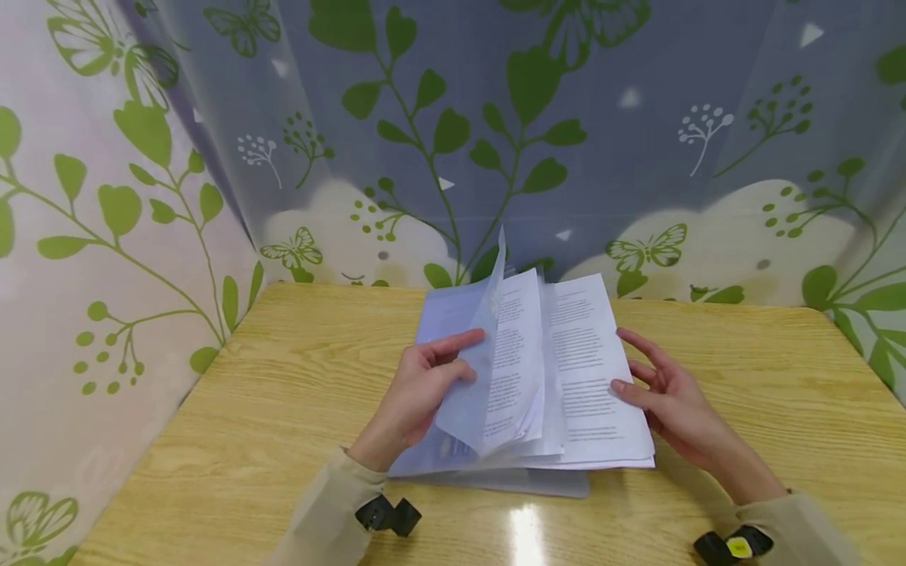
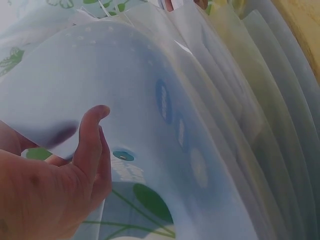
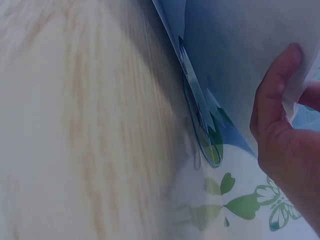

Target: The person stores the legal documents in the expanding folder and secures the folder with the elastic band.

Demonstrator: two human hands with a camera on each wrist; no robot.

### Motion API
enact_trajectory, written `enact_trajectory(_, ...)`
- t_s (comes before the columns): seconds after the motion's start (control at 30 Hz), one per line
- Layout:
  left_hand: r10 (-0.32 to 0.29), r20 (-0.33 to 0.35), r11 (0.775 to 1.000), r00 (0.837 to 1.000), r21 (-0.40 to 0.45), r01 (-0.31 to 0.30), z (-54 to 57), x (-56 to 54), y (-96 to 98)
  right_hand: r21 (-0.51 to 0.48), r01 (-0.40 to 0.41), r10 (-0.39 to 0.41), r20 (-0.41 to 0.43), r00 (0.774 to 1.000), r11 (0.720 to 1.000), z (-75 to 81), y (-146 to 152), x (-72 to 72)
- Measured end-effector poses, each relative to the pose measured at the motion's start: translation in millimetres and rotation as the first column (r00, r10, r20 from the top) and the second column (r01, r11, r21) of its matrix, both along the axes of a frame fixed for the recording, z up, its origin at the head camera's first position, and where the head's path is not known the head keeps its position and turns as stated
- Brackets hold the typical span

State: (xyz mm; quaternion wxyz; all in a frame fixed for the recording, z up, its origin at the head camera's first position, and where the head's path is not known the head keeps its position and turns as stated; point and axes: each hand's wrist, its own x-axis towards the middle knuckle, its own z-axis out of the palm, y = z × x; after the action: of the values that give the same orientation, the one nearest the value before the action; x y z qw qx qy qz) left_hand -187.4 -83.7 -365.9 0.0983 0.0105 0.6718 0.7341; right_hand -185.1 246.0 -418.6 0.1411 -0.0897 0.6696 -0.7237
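Observation:
A translucent bluish plastic folder (image 1: 446, 314) lies spread on the table, several layers fanned out in the left wrist view. My left hand (image 1: 418, 385) pinches its raised front cover (image 2: 135, 75) between thumb and fingers, bending it up. Printed sheets (image 1: 520, 354) stand partly lifted beside that cover. Further right, a stack of white printed papers (image 1: 583, 346) sticks out past the folder. By its right edge, my right hand (image 1: 672, 401) grips the stack, thumb on the front and fingers behind. From the right wrist view, the papers' back (image 3: 235, 60) shows tilted off the table.
The wooden table (image 1: 283, 401) extends around the folder on both sides. Behind it hangs a cloth (image 1: 623, 181) printed with leaves and butterflies, and another patterned cloth (image 1: 64, 275) runs along the left. Black wrist devices (image 1: 388, 515) sit on both sleeves.

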Motion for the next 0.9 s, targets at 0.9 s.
enact_trajectory(0.9,-0.015,0.031,0.999,0.999,0.044,0.013,-2.0,1.8,2.4,0.014,-0.018,0.018,0.041,0.999,1.0,-3.5,-15,-1.8)
